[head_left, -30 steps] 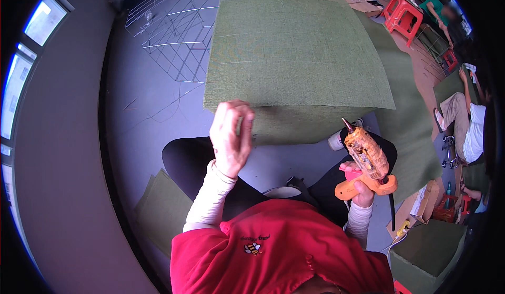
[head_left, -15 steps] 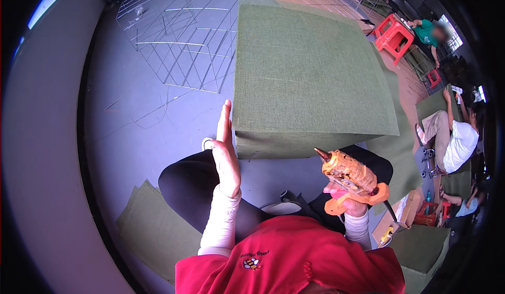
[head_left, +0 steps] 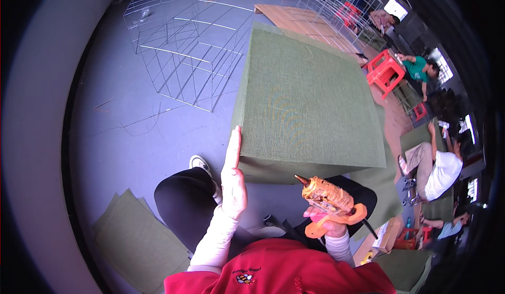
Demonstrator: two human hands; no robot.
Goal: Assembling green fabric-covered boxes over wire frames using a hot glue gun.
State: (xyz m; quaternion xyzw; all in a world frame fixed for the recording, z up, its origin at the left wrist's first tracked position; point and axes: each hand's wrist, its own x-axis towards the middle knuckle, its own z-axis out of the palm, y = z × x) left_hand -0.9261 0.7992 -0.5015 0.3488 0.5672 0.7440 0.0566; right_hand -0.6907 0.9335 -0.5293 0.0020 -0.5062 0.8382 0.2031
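Observation:
In front of me stands a box-shaped piece covered in green woven fabric (head_left: 315, 99), its near side facing my lap. My left hand (head_left: 234, 181) lies flat along its near left edge, fingers stretched out and pressed to the fabric. In my right hand (head_left: 331, 225) is an orange hot glue gun (head_left: 329, 196), crusted with dried residue. Its dark nozzle points up and left, just below the near right part of the green box. A dark cord trails from the gun's back.
Wire frames (head_left: 184, 57) stand on the grey floor at far left. Green fabric sheets (head_left: 139, 241) lie near left. A wooden board (head_left: 300, 23) and red stool (head_left: 385, 73) are beyond the box. Several people sit at right, including one in a white shirt (head_left: 444, 173). A cardboard box (head_left: 388, 234) is near right.
My left hand has come against the box's left edge; before, it stood slightly apart. The view has shifted, and the box appears lower and tilted. The glue gun stays in my right hand.

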